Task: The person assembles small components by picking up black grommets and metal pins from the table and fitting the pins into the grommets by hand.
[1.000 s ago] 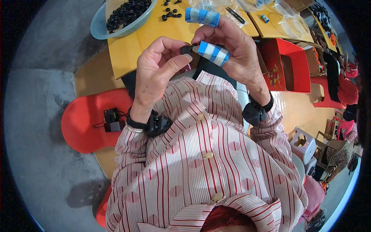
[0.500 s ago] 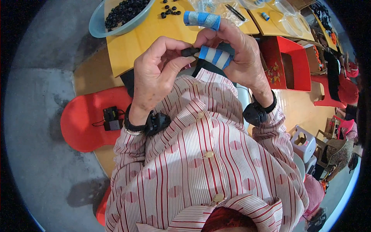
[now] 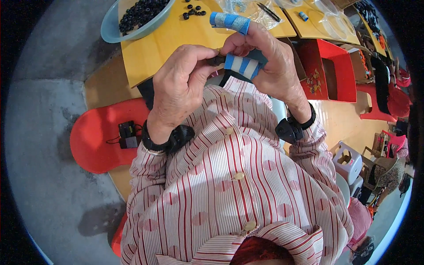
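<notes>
Above the near edge of the table, my two hands meet around a small black part [image 3: 215,60]. My left hand [image 3: 179,84] pinches it between thumb and index finger, which cover much of it. From the other side my right hand [image 3: 280,66] is closed on it with the fingers curled. Its thumb is wrapped in blue and white tape [image 3: 241,66], and more blue tape [image 3: 229,22] wraps the raised index finger. Any finer detail between the fingertips is hidden.
A pale blue bowl [image 3: 160,22] of black round pieces stands at the table's far left, with several loose pieces [image 3: 186,16] beside it. Black tweezers [image 3: 268,12] lie on clear plastic bags. A red box [image 3: 324,90] is at right, a red stool [image 3: 95,145] at left.
My left hand has turned slightly and shifted right, covering more of the black part. The right thumb has moved a little left.
</notes>
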Demonstrator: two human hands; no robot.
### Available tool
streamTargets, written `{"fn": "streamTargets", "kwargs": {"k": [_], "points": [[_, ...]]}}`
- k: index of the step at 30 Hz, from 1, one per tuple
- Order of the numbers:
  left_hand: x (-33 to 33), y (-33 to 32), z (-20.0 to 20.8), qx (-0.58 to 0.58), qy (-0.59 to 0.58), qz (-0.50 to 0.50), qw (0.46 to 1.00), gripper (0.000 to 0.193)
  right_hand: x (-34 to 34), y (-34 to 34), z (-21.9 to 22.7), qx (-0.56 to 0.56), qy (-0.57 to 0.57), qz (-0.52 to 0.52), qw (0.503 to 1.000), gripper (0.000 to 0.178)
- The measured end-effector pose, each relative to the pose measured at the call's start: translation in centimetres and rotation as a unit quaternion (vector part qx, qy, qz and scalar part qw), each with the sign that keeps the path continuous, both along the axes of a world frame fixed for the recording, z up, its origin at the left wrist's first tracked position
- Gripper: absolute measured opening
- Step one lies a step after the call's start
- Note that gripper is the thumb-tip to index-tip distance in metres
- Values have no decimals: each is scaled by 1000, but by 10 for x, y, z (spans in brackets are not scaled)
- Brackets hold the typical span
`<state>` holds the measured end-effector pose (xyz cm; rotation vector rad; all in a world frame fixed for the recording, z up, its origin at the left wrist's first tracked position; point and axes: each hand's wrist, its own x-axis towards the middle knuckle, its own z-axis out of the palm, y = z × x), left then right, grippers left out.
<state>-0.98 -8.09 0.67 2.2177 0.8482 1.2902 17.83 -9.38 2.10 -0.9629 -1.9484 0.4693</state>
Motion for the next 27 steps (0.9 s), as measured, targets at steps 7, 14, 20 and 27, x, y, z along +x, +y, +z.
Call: {"fn": "streamTargets", "kwargs": {"k": [7,14,20,27], "points": [[-1,4,-7,75,18,4,997,27,0,2,-8,20,4,5,1000,58],[-2,4,-3,58,30,8,998,25,-5,-1,-4,-8,10,-6,1000,57],[1,1,1,27,45,28,998,20,-6,0,-18,99,-5,-19,995,53],[-1,1,-4,-31,38,37,998,21,-9,0,-20,74,23,-12,997,54]]}}
